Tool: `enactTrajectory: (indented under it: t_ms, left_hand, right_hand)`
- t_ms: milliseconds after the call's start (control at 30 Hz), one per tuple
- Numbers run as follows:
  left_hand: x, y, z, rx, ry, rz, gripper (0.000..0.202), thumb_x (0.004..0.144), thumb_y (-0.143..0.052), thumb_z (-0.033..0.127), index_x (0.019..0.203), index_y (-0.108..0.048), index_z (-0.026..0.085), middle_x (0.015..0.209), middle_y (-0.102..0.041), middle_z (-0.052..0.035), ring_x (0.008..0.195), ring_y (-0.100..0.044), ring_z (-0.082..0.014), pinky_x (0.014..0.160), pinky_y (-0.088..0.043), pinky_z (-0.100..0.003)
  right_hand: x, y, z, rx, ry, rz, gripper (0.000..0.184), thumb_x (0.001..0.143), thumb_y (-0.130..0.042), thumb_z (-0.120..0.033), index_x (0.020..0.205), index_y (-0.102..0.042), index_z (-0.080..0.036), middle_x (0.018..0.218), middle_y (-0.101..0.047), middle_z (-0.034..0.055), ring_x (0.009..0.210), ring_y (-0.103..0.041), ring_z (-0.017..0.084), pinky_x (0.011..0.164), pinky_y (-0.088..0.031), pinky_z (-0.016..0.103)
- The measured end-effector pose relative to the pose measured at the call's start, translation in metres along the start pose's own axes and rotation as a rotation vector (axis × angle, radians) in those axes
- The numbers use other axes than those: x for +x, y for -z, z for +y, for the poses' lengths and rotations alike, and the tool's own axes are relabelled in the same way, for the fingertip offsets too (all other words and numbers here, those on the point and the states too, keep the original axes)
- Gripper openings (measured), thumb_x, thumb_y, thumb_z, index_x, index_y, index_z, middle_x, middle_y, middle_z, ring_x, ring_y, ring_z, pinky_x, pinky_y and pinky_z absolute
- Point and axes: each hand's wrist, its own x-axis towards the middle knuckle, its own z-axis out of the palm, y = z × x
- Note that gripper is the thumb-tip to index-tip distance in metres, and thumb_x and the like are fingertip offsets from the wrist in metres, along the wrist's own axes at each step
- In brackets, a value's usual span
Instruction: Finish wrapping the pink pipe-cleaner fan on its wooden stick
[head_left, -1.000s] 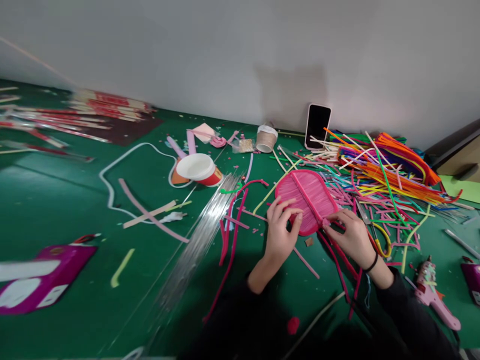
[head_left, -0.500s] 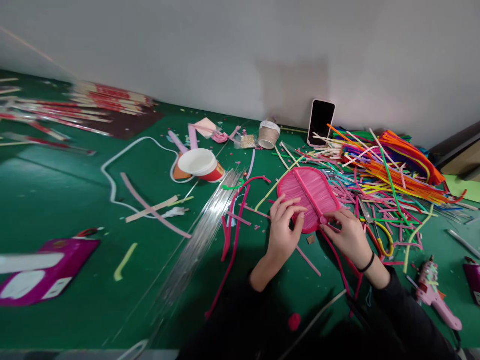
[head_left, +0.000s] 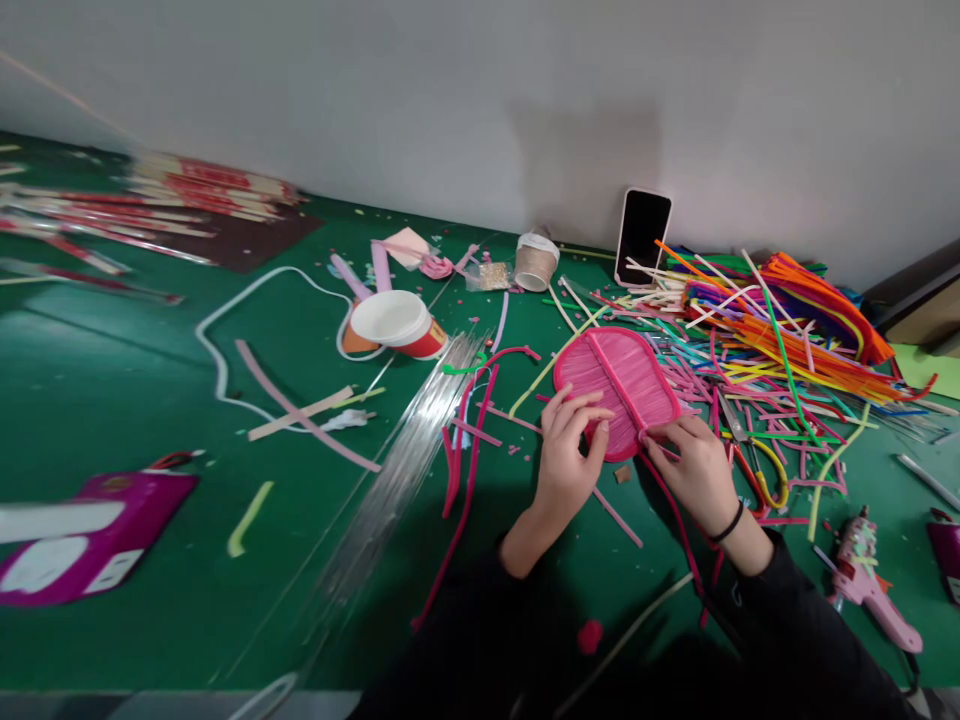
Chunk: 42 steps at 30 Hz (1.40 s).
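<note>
A pink rounded panel (head_left: 604, 385), edged in pink pipe cleaner with a thicker strip running down its middle, lies on the green table. My left hand (head_left: 566, 455) rests on its left lower side, fingers apart and slightly curved, thumb separate from them. At the panel's bottom edge, my right hand (head_left: 694, 470) pinches the pink pipe cleaner (head_left: 673, 508) where the middle strip meets the rim. Its fingertips partly hide that joint. Pink strands trail from there toward my right sleeve.
Right of the panel lie scissors (head_left: 750, 450), a heap of coloured pipe cleaners (head_left: 765, 340) and a pink glue gun (head_left: 870, 585). A phone (head_left: 643, 238) leans on the wall. To the left are a paper cup (head_left: 424, 340), clear thin rods (head_left: 397, 470) and a white cord (head_left: 214, 345).
My right fingertips have shifted slightly toward the panel's middle strip and now cover the small pink end at the rim. My left hand stays nearly still. The whole view has shifted a little.
</note>
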Motion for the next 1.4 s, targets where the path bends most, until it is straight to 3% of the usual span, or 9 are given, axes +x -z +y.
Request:
enactTrajectory:
  t_ms: [267, 533, 833, 1133, 1200, 1267, 1333, 1400]
  left_hand:
    - [0.000, -0.001, -0.002, 0.001, 0.013, 0.000, 0.014, 0.096, -0.054, 0.018, 0.097, -0.067, 0.022, 0.115, -0.069, -0.0072, 0.131, -0.049, -0.0281, 0.113, -0.042, -0.051]
    - [-0.001, -0.003, -0.005, 0.029, 0.016, -0.011, 0.014, 0.096, -0.053, 0.017, 0.101, -0.065, 0.021, 0.124, -0.065, -0.0101, 0.136, -0.047, -0.0288, 0.112, -0.043, -0.051]
    - [-0.003, -0.005, -0.008, 0.026, 0.031, -0.038, 0.014, 0.095, -0.052, 0.016, 0.101, -0.065, 0.021, 0.124, -0.065, -0.0105, 0.140, -0.045, -0.0296, 0.112, -0.044, -0.050]
    - [-0.005, -0.006, -0.005, 0.013, 0.067, -0.050, 0.016, 0.095, -0.054, 0.016, 0.103, -0.066, 0.021, 0.131, -0.060, -0.0126, 0.139, -0.045, -0.0313, 0.114, -0.041, -0.052]
    - [-0.006, -0.007, -0.005, -0.029, 0.107, -0.030, 0.017, 0.095, -0.054, 0.018, 0.108, -0.065, 0.021, 0.139, -0.053, -0.0144, 0.142, -0.042, -0.0317, 0.116, -0.038, -0.052]
    - [-0.006, -0.008, -0.005, -0.135, 0.204, 0.015, 0.023, 0.094, -0.057, 0.022, 0.116, -0.062, 0.021, 0.149, -0.042, -0.0163, 0.147, -0.036, -0.0320, 0.117, -0.037, -0.052]
    - [-0.003, -0.010, -0.008, -0.337, 0.362, 0.085, 0.034, 0.091, -0.061, 0.026, 0.124, -0.056, 0.021, 0.154, -0.034, -0.0173, 0.149, -0.033, -0.0316, 0.116, -0.040, -0.050]
    - [0.004, -0.009, -0.011, -0.590, 0.549, 0.169, 0.044, 0.085, -0.068, 0.028, 0.126, -0.052, 0.023, 0.156, -0.035, -0.0163, 0.149, -0.035, -0.0299, 0.115, -0.042, -0.046]
  right_hand:
    - [-0.003, -0.005, 0.005, -0.040, 0.008, -0.001, 0.017, 0.095, -0.060, -0.027, 0.088, -0.074, -0.021, 0.085, -0.072, 0.0083, 0.085, -0.067, 0.024, 0.079, -0.054, 0.037]
    - [-0.007, -0.006, -0.005, 0.035, -0.045, 0.056, 0.019, 0.096, -0.059, -0.032, 0.101, -0.073, -0.020, 0.092, -0.073, 0.0083, 0.085, -0.069, 0.021, 0.079, -0.056, 0.033]
    - [-0.007, -0.016, -0.002, 0.052, -0.129, 0.086, 0.016, 0.094, -0.062, -0.030, 0.086, -0.071, -0.019, 0.084, -0.073, 0.0068, 0.077, -0.070, 0.020, 0.071, -0.054, 0.030]
    - [-0.009, -0.026, -0.001, 0.095, -0.213, 0.107, 0.017, 0.093, -0.063, -0.031, 0.082, -0.069, -0.019, 0.081, -0.071, 0.0052, 0.073, -0.067, 0.017, 0.066, -0.051, 0.027]
    - [-0.009, -0.023, -0.002, 0.100, -0.213, 0.106, 0.018, 0.092, -0.064, -0.035, 0.085, -0.070, -0.019, 0.082, -0.070, 0.0053, 0.072, -0.066, 0.017, 0.066, -0.050, 0.028]
    - [-0.011, -0.016, -0.003, 0.124, -0.217, 0.120, 0.028, 0.088, -0.070, -0.043, 0.102, -0.070, -0.018, 0.089, -0.068, 0.0061, 0.072, -0.063, 0.018, 0.067, -0.051, 0.029]
    - [-0.016, -0.008, -0.002, 0.173, -0.248, 0.150, 0.053, 0.082, -0.073, -0.051, 0.123, -0.063, -0.019, 0.097, -0.066, 0.0066, 0.070, -0.060, 0.017, 0.067, -0.052, 0.032]
    - [-0.022, -0.001, 0.002, 0.238, -0.322, 0.180, 0.062, 0.083, -0.071, -0.053, 0.133, -0.056, -0.020, 0.100, -0.064, 0.0066, 0.069, -0.057, 0.016, 0.067, -0.052, 0.033]
